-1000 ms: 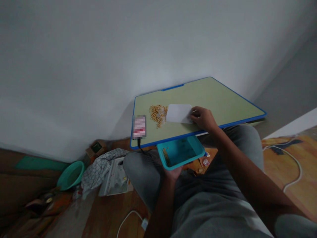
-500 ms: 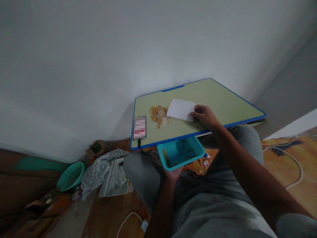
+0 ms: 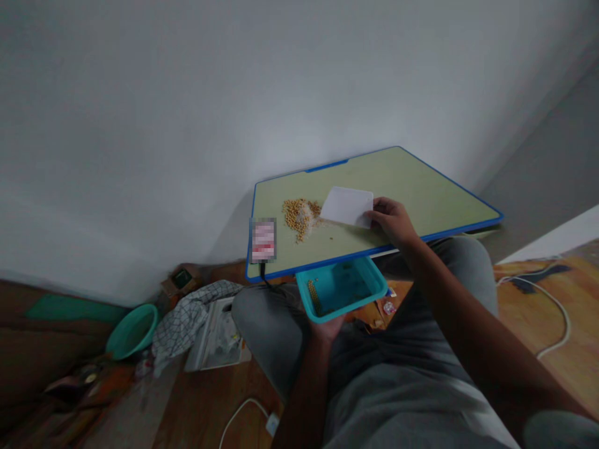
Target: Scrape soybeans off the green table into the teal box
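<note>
My right hand pinches a white plastic scraper by its right end, close over the tabletop. Just left of its edge, a pile of yellow soybeans lies mixed with small pale grains. Below the table's front edge, my left hand grips a teal plastic basin from underneath; its fingers are mostly hidden. A few soybeans rest at the left end inside the basin.
The pale green folding table has a blue rim and stands against the wall. A blurred-out card lies at its left corner. On the floor are a green basin, a checked cloth and a white cable.
My right hand has drawn the scraper slightly to the right, away from the pile, uncovering more of the pale grains. The left hand and the teal basin stay nearly still.
</note>
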`<action>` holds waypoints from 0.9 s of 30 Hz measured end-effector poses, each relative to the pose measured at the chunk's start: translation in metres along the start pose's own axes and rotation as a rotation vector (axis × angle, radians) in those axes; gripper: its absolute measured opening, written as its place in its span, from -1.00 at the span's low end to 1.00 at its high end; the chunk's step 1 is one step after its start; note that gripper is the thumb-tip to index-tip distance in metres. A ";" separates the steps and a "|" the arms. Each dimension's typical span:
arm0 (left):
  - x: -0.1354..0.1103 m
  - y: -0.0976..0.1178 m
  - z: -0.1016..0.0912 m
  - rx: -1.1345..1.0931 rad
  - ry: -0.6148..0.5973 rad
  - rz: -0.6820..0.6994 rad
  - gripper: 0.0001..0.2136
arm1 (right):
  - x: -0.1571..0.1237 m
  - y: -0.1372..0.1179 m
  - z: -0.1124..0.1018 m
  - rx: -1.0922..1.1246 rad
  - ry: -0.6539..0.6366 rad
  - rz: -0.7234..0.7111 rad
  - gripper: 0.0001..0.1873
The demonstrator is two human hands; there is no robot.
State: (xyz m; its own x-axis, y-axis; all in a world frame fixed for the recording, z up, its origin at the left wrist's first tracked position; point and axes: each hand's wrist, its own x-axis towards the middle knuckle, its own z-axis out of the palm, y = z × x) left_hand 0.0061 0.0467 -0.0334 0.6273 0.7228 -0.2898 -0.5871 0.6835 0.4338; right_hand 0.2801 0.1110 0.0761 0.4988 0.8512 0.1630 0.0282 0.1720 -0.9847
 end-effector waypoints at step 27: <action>0.035 -0.031 0.005 0.030 -0.094 -0.125 -0.20 | -0.018 -0.023 -0.004 -0.156 -0.470 0.120 -0.63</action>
State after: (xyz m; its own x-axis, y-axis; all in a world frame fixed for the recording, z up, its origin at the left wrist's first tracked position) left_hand 0.0487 0.0504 -0.0525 0.7404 0.6185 -0.2630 -0.4866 0.7632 0.4251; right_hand 0.2738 0.0899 0.0956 0.0642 0.9977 0.0235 0.1412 0.0142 -0.9899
